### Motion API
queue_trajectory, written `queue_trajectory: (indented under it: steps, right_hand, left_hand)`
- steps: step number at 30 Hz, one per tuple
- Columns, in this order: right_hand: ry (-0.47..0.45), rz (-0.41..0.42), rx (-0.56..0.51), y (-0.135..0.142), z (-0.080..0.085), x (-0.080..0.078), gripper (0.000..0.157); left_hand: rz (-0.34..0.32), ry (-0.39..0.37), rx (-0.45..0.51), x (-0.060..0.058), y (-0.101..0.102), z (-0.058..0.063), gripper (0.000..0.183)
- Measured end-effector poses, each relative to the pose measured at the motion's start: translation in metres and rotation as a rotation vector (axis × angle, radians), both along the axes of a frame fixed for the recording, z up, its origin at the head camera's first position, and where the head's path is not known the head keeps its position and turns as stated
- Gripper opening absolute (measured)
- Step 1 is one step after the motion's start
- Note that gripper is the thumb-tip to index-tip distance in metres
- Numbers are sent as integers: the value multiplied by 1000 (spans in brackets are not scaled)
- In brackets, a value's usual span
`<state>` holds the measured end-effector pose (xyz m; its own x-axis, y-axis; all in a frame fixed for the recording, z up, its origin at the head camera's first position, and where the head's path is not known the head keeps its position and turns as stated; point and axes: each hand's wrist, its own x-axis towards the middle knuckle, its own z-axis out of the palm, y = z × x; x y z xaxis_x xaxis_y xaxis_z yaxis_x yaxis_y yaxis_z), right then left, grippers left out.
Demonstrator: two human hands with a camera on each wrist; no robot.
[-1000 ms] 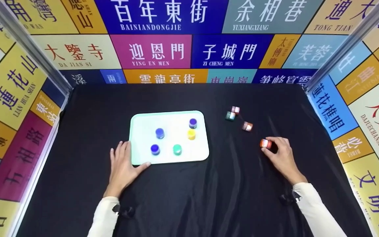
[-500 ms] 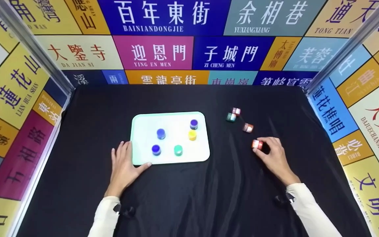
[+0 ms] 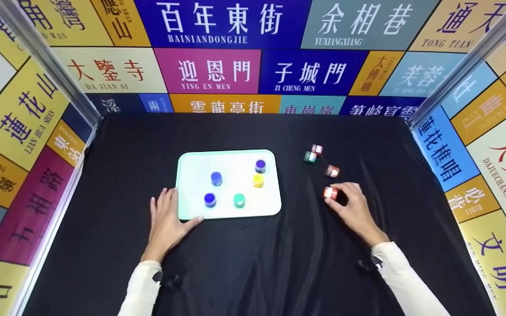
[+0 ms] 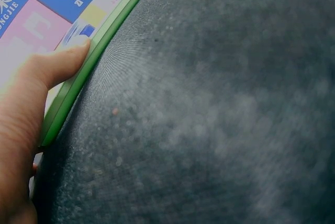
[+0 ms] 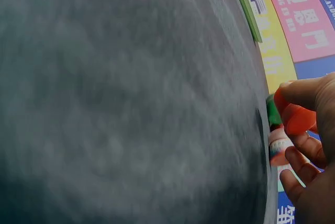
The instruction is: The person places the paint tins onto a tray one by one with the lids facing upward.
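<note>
My right hand (image 3: 354, 210) pinches a small orange-red paint jar (image 3: 330, 193) between thumb and fingers, right of the tray. In the right wrist view the jar (image 5: 299, 120) shows at the fingertips. My left hand (image 3: 167, 219) rests at the near left corner of a white tray (image 3: 191, 166) with a green rim. Its thumb lies on the near rim (image 4: 78, 80), and its fingers extend along the left side. Standing on the tray are a violet-blue jar (image 3: 216, 178), a dark blue jar (image 3: 210, 199), a green jar (image 3: 239, 200), a yellow jar (image 3: 258, 180) and a purple jar (image 3: 260, 166).
Beyond my right hand lie a brown-orange jar (image 3: 332, 171), a dark green jar (image 3: 309, 157) and a red jar (image 3: 317, 150), tipped on their sides. Black cloth (image 3: 244, 267) covers the table. Printed panels (image 3: 209, 70) wall in the back and both sides.
My right hand has moved left with the orange-red paint jar, toward the tray. My left hand stays at the tray corner, and the other jars keep their places.
</note>
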<state>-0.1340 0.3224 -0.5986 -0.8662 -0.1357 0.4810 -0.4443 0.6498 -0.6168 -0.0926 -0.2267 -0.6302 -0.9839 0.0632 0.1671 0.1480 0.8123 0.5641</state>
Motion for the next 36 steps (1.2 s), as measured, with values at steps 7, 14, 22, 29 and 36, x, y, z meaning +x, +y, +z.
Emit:
queue_trajectory:
  steps: [7, 14, 22, 29, 36]
  right_hand:
    - [13, 41, 4, -15, 1, 1, 43]
    - [23, 72, -1, -28, 1, -3, 42]
    - [6, 108, -10, -40, 3, -8, 42]
    - [-1, 141, -20, -49, 4, -8, 42]
    - [0, 169, -11, -59, 6, -9, 42]
  left_hand:
    - [0, -7, -2, 0, 1, 0, 122]
    - [2, -10, -4, 0, 0, 0, 121]
    - [-2, -4, 4, 0, 1, 2, 122]
    - [-2, -1, 0, -1, 1, 2, 123]
    - [-3, -8, 0, 0, 0, 1, 123]
